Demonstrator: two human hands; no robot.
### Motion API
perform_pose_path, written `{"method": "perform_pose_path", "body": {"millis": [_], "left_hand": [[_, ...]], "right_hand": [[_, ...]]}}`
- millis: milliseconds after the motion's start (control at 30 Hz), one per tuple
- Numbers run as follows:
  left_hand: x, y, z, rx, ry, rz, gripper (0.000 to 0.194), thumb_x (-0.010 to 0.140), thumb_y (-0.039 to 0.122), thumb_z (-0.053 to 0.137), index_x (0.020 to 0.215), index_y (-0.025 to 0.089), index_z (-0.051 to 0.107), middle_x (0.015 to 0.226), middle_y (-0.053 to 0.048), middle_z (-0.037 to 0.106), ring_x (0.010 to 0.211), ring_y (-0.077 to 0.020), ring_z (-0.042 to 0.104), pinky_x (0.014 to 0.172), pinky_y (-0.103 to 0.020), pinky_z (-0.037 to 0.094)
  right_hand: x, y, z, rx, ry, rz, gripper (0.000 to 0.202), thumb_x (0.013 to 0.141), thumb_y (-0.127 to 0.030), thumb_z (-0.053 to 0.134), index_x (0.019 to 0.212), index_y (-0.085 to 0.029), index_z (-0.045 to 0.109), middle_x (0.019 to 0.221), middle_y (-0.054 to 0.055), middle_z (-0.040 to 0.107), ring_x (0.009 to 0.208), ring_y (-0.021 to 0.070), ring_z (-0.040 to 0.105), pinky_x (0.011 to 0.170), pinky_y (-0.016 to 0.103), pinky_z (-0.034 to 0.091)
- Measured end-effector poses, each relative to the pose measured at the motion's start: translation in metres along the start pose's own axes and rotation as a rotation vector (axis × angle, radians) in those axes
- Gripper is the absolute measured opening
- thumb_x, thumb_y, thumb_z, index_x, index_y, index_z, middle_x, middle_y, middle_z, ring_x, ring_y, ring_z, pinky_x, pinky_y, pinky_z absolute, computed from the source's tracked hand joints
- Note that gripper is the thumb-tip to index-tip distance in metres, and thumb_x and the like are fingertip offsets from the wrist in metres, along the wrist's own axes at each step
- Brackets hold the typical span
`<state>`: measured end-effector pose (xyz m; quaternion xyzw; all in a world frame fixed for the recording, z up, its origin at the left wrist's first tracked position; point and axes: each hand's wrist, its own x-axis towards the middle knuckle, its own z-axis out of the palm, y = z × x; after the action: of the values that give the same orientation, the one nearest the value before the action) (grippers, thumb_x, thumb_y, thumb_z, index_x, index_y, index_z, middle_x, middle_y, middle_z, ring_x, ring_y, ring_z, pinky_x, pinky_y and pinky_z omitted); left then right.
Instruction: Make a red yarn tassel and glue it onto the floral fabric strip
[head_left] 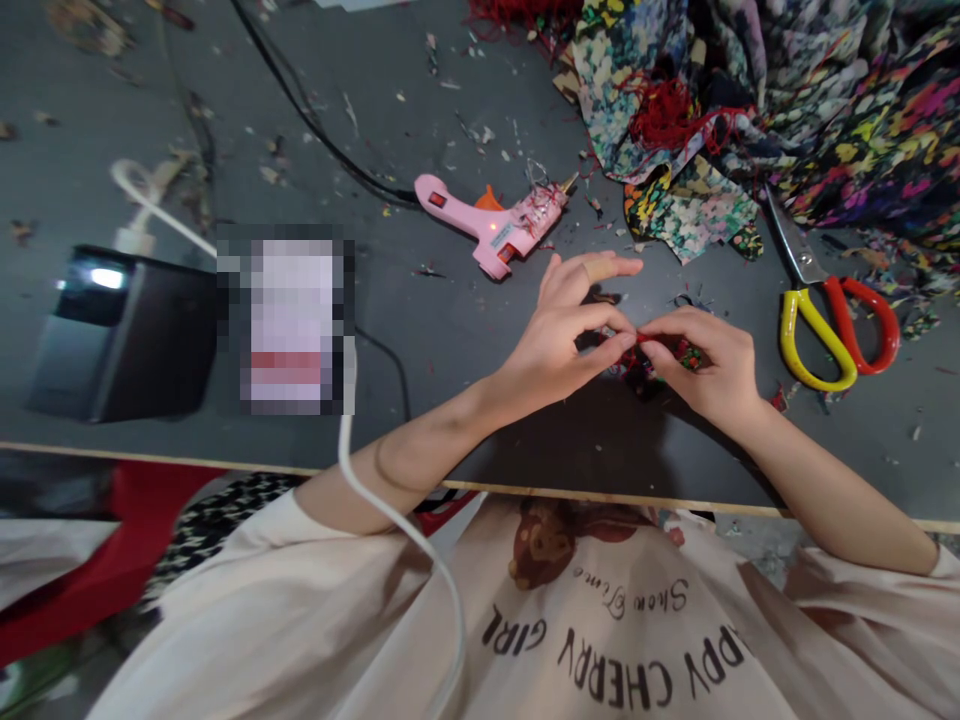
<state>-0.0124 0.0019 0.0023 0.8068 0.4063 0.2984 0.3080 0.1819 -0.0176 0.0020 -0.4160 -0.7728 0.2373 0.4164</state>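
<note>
My left hand (577,325) and my right hand (705,360) meet over the grey table, near its front edge. Thumb and forefinger of each are pinched on a small red piece (638,340), perhaps thread or cloth; its exact form is hidden by the fingertips. The other fingers of my left hand stretch outward. Just below the fingertips lies a small dark, multicoloured bundle (641,375), partly covered by my hands. Beyond my left hand a pink glue gun (495,225) rests on its side, red threads around its nozzle end.
Yellow-and-red-handled scissors (814,290) lie at the right. Floral fabric (847,130) with red thread is heaped at the back right. A dark power bank (135,335) and a blurred-out device (289,325) are at the left. A white cable (390,510) crosses my left forearm. Scraps dot the table (457,340).
</note>
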Motion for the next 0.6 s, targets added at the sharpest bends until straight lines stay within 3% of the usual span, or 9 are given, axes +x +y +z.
{"method": "perform_pose_path", "body": {"millis": [233,600], "left_hand": [[0.0031,0.0002,-0.0001,-0.04,-0.031,-0.032,0.023,0.089,0.041,0.057,0.079,0.025,0.069,0.139,-0.001,0.056,0.137,-0.0267,0.039,0.12,-0.056,0.017],[0.0017,0.0035,0.0036,-0.167,-0.05,-0.103,0.021,0.087,0.041,0.061,0.079,0.022,0.066,0.14,-0.002,0.054,0.137,-0.0236,0.039,0.119,-0.047,0.026]], "right_hand": [[0.0013,0.0019,-0.0019,0.011,-0.035,0.0,0.011,0.084,-0.014,0.061,0.082,-0.021,0.069,0.071,-0.002,0.071,0.059,0.0102,0.062,0.058,0.022,0.049],[0.0,-0.0031,0.0044,-0.02,0.051,0.073,0.012,0.083,-0.013,0.059,0.077,-0.02,0.068,0.068,-0.002,0.069,0.057,0.0091,0.061,0.054,0.02,0.047]]}}
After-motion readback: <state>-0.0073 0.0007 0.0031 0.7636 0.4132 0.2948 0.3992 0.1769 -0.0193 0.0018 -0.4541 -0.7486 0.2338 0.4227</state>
